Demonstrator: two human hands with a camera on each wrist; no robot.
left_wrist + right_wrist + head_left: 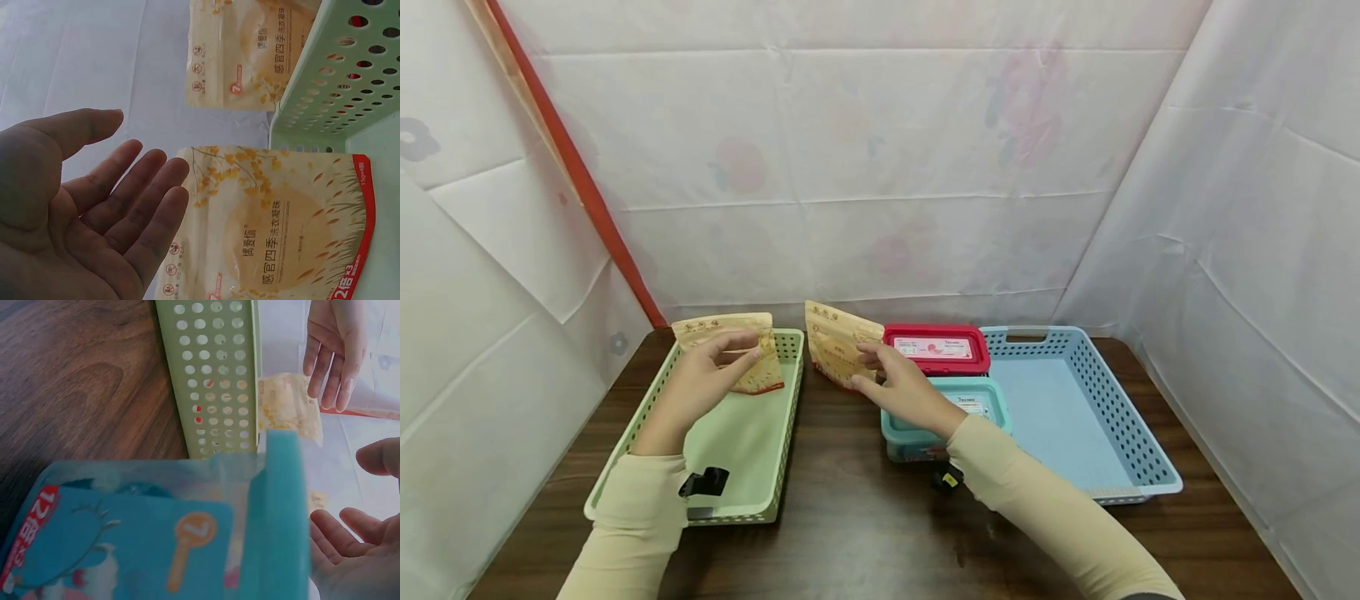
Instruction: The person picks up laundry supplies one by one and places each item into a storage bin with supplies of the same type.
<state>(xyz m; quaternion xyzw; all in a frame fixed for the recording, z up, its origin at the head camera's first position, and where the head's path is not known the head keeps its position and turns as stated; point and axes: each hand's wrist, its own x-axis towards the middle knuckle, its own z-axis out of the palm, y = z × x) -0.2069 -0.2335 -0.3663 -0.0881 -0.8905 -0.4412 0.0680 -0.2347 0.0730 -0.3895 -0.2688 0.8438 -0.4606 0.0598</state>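
A cream laundry-capsule pouch (765,354) stands in the far end of the green basket (788,425), its red bottom edge down. My left hand (703,379) is in front of it, palm facing inward and fingers loosely bent; the left wrist view shows nothing in the grasp, with fingertips at the pouch's upper edge. A matching pouch (835,343) stands upright on the table just right of that basket. Beside its right edge is my right hand (904,387), fingers relaxed and thumb apart, holding nothing in the right wrist view.
Under my right forearm sits a teal lidded box (996,396), and behind it a red lidded box (934,354). A light blue basket (1105,408) stands to the right of both. White sheeting (865,167) walls the back and sides of the dark wooden table (850,517).
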